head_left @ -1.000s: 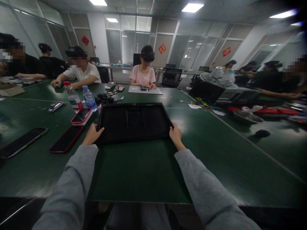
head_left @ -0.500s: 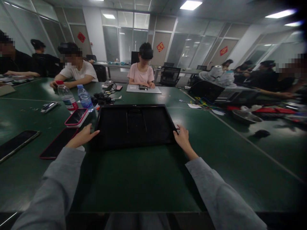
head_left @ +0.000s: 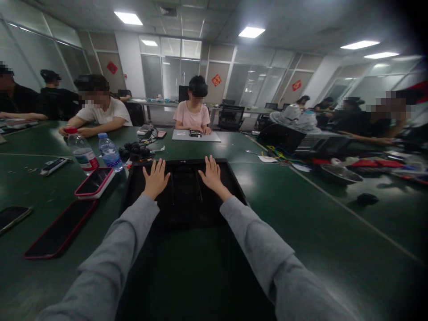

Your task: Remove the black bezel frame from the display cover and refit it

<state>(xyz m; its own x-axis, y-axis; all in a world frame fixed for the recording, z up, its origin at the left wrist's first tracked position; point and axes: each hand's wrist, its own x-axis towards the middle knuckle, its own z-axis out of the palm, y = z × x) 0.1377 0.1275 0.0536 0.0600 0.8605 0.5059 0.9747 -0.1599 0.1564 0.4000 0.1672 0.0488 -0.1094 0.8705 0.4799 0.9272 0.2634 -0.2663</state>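
Note:
A black rectangular monitor housing (head_left: 187, 209) lies flat on the green table, with a raised rim and two thin upright lines at its middle. My left hand (head_left: 156, 180) is spread, palm down, over its left part near the far edge. Over the right part is my right hand (head_left: 211, 176), also with fingers apart and stretched forward. Neither hand grips anything. Whether the palms touch the housing or hover just above it, I cannot tell.
Left of the housing are a pink-edged phone (head_left: 95, 182), a dark red-edged phone (head_left: 62, 229) and two water bottles (head_left: 110, 154). Tangled black cables (head_left: 135, 150) lie behind. A metal bowl (head_left: 341, 174) and a black mouse (head_left: 367, 199) are at right. Several people sit around the tables.
Both hands have left the housing's left and right sides and moved inward and forward over it, fingers spreading. The view has tilted up, and the housing sits lower in the picture.

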